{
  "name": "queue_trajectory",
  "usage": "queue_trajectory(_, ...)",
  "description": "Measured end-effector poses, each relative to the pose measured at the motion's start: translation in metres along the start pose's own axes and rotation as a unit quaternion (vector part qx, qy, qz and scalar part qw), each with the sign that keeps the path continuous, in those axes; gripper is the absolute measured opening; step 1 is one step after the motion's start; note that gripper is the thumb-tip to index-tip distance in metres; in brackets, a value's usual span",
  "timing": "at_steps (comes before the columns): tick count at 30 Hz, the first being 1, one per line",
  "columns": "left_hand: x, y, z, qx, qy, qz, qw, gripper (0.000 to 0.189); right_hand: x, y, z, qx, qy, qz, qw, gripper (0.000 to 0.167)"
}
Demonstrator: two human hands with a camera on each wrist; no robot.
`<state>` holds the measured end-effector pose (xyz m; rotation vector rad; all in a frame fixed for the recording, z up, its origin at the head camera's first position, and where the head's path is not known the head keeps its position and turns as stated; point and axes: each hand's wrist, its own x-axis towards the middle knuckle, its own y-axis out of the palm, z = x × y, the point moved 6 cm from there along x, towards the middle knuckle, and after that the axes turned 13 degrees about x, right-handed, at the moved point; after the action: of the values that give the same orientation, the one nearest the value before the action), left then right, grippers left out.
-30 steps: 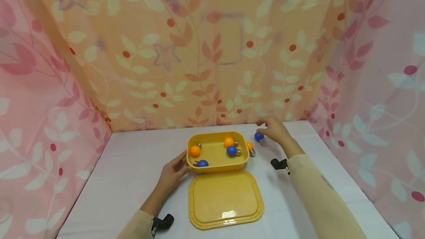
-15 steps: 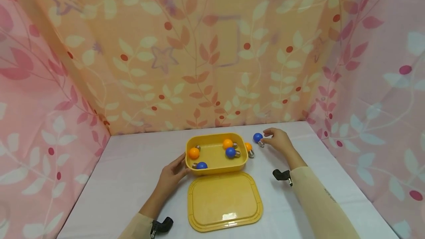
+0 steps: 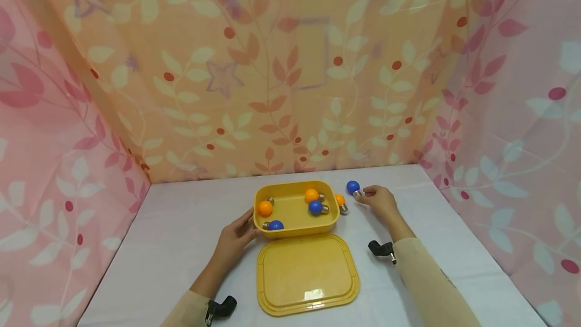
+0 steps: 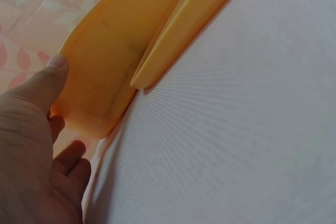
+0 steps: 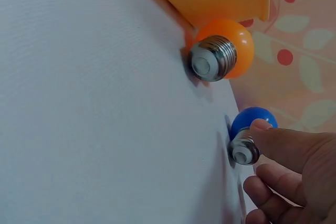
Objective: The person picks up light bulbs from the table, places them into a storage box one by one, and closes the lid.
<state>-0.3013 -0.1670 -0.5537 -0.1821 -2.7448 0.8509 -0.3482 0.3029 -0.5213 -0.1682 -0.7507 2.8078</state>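
My left hand (image 3: 236, 236) rests at the left end of a yellow plastic box (image 3: 297, 232), thumb against its wall and fingers loosely spread beside it; the left wrist view shows the thumb tip on the box wall (image 4: 105, 61). My right hand (image 3: 380, 203) pinches the metal screw base of a blue light bulb (image 3: 352, 186) on the white cloth right of the box. In the right wrist view its thumb lies over the neck of that blue bulb (image 5: 253, 117), while the index fingertip is hidden. Between box and hand lies an orange light bulb (image 3: 340, 201).
Inside the box lie orange bulbs (image 3: 265, 209) and blue bulbs (image 3: 315, 208), two of each. A flat yellow lid (image 3: 308, 274) lies in front of it. Behind the white-covered table (image 3: 190, 216) hangs a flowered curtain (image 3: 272, 90), with pink sheets at both sides.
My right hand has come down from above and behind the blue light bulb to its screw base, nearer the table's front. The left hand, box and lid stay in place.
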Motion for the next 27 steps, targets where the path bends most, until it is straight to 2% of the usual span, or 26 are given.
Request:
queue_trajectory(10,-0.0014,-0.0002,-0.0015,-0.008,-0.002,-0.001,1.0000,0.068,0.0026,0.0070,-0.0067,-0.016,0.006,-0.040,0.9990,0.051)
queue_trajectory(13,-0.0022,-0.0010,-0.0069,-0.021,-0.005,-0.004,0.9998,0.067,0.0013,0.0076,-0.0061,-0.024,-0.002,-0.049,0.9985,0.048)
queue_trajectory(17,-0.0012,0.0004,-0.0057,-0.040,-0.011,-0.001,0.9992,0.066,-0.0003,0.0091,-0.0073,-0.026,-0.016,-0.062,0.9976,0.044)
queue_trajectory(20,0.0017,0.0011,0.0002,-0.049,0.000,-0.001,0.9988,0.066,0.0000,0.0087,-0.0065,-0.019,-0.027,-0.072,0.9969,0.043)
queue_trajectory(23,0.0029,-0.0003,-0.0004,-0.051,0.015,-0.003,0.9986,0.066,0.0004,0.0080,-0.0068,-0.016,-0.032,-0.083,0.9959,0.041)
queue_trajectory(27,0.0024,0.0001,-0.0009,-0.047,0.016,-0.003,0.9987,0.067,-0.0010,0.0096,-0.0093,-0.021,-0.031,-0.097,0.9946,0.040)
